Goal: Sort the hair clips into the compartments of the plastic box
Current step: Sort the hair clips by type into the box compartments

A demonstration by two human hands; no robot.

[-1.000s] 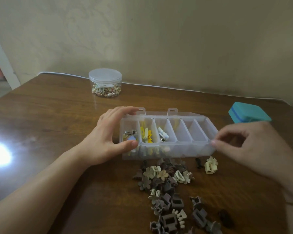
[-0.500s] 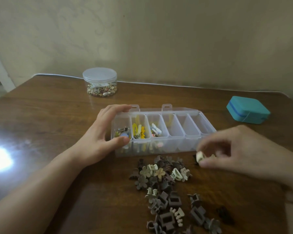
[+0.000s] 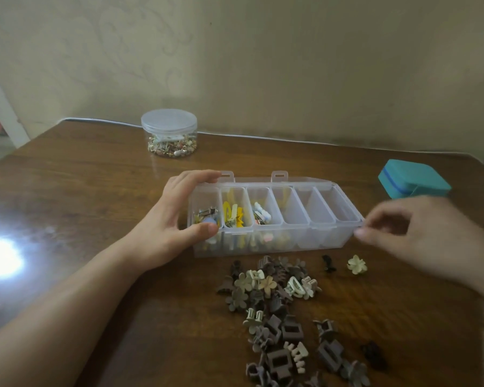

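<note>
From the camera on the head, the long clear plastic box with six little compartments (image 3: 274,216) sits in the middle of the brown wooden table (image 3: 81,196). The left hand (image 3: 176,219) wraps around the box's end at 9 o'clock, fingers over the far edge and thumb on the near edge. I think it does that so the box stays put. The right hand (image 3: 419,236) is at the box's 3 o'clock corner, with finger and thumb close together. It looks blurry, so I cannot tell if it pinches the rim or holds nothing.

The three compartments by the left hand have clips in them. The other three look bare. The pile of small brown and cream hair clips (image 3: 285,317) waits at 6 o'clock, just beside the box. One cream flower-shaped clip (image 3: 356,264) lies alone near the right hand.

At 11 o'clock stands a round clear jar with a lid (image 3: 169,132). At 2 o'clock is a teal square case (image 3: 414,178). A plain beige wall (image 3: 263,65) is behind. A bright light spot shines at 9 o'clock.
</note>
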